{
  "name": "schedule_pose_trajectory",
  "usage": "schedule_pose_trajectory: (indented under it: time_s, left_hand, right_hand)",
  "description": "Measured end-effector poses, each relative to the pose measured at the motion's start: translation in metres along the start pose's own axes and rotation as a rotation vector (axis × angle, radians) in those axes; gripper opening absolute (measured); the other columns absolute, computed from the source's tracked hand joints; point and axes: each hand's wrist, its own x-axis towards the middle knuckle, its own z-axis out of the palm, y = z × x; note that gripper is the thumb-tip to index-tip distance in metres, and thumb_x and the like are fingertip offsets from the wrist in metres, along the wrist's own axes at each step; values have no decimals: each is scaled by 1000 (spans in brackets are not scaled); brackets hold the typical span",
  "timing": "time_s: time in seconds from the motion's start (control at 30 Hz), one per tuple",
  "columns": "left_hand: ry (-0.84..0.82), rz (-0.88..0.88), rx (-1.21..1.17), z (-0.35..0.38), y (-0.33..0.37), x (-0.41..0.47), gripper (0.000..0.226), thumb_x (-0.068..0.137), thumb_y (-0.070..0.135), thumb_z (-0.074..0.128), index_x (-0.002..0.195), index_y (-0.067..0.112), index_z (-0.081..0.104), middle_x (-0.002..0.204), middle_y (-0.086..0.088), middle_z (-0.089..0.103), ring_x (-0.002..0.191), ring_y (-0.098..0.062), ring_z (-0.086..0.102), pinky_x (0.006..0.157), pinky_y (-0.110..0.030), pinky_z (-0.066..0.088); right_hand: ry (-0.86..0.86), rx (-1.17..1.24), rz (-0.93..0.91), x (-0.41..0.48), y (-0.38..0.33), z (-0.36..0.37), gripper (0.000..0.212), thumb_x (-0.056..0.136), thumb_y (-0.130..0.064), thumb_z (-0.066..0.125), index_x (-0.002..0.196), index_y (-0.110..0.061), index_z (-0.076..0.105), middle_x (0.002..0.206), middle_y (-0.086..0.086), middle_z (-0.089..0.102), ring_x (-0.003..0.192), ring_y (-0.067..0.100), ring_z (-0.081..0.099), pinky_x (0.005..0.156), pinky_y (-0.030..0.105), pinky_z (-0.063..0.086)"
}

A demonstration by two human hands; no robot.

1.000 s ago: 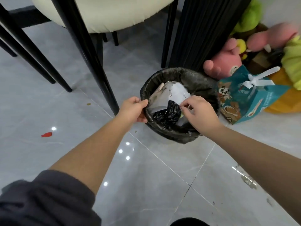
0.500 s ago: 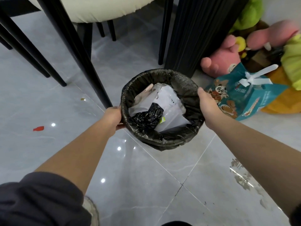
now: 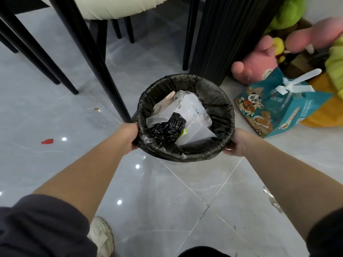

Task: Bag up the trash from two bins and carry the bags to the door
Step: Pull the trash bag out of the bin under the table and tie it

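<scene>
**Both hands on the lined bin**

So, far left: black chair legs slant down onto the grey tiled floor, w/ a small red scrap lying on the tile well apart from everything else. A cream seat cushion shows at the top edge above the legs. Lower left, a dark sleeve and, beside it, a pale shoe.

Left hand is curled around the left side of the bin, fingers wrapped under the folded-over liner edge, gripping it. The bin sits center frame, just beside the nearest chair leg and in front of a black ribbed column. A black bag liner is folded over its rim. Inside: crumpled white plastic and paper plus a balled-up black bag.

Right hand is on the bin's right side, pressed against the liner; its fingertips are hidden behind the bin wall, so grip looks closed on it but can't tell for sure.

Further right, a teal printed gift bag w/ a white ribbon lies on the floor near the bin, not touching. Behind it, pink plush toy and green ones.
</scene>
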Motion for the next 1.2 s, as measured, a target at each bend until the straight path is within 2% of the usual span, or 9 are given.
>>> schedule_pose_trajectory:
  time_s: [0.17,0.27,0.37,0.47,0.77,0.87,1.0,1.1,1.2]
  left_hand:
    - [3,-65,42,-6,2,-15,15,93,13,45,96,13,59,70,-2,63,46,-11,61,38,-19,48]
    - [-11,-137,169,-11,4,-26,19,94,13,39,98,14,58,62,0,65,39,-10,60,35,-16,45]
    - [-11,-152,250,-11,15,-42,21,94,14,36,87,16,56,54,3,63,33,-7,57,33,-13,42]
    - [22,-94,295,-8,30,-49,22,93,14,35,96,15,57,65,1,65,38,-9,60,38,-16,48]
    - [-17,-58,435,-5,58,-71,22,95,13,32,82,16,50,41,3,61,29,-5,54,33,-9,39]
    - [-58,-102,433,-9,61,-74,23,98,14,28,97,11,52,62,-4,66,32,-8,58,32,-15,44]
    - [-203,-198,490,-10,62,-84,28,99,11,30,97,2,56,68,-13,70,45,-18,67,39,-29,55]
    - [-225,-207,564,-12,66,-89,23,98,11,40,84,6,59,49,-4,64,34,-8,58,32,-16,47]
    - [-191,-174,643,-17,73,-89,31,97,14,36,70,13,52,38,4,47,24,-2,40,26,-9,32]
  right_hand:
    - [74,179,-124,-13,-5,-3,19,96,-19,43,93,-13,61,82,6,67,63,18,64,49,30,57]
    - [75,73,-48,-22,-5,-11,21,95,-20,43,76,-18,52,68,1,56,51,13,54,34,16,43]
    - [66,-81,6,-32,-9,-22,29,94,-21,39,65,-21,37,62,-2,40,50,10,33,35,10,17]
    - [142,-130,-28,-44,-26,-28,27,93,-28,45,68,-23,35,63,-4,33,51,10,25,38,12,14]
    - [145,-336,-66,-82,-67,-21,30,91,-12,34,64,-23,29,59,-5,23,48,10,17,39,11,9]
    - [8,-409,1,-86,-67,-21,27,96,-22,34,70,-19,39,61,-1,39,47,11,32,36,15,23]
    - [-206,-400,19,-93,-63,-27,39,101,-25,28,85,-7,58,68,11,72,58,21,70,64,34,59]
    - [-209,-315,30,-98,-65,-29,34,101,-20,34,78,-7,57,54,8,67,45,15,66,47,28,57]
    - [-101,-231,36,-92,-70,-32,34,92,-4,42,60,-15,42,35,-2,44,30,5,42,34,10,40]
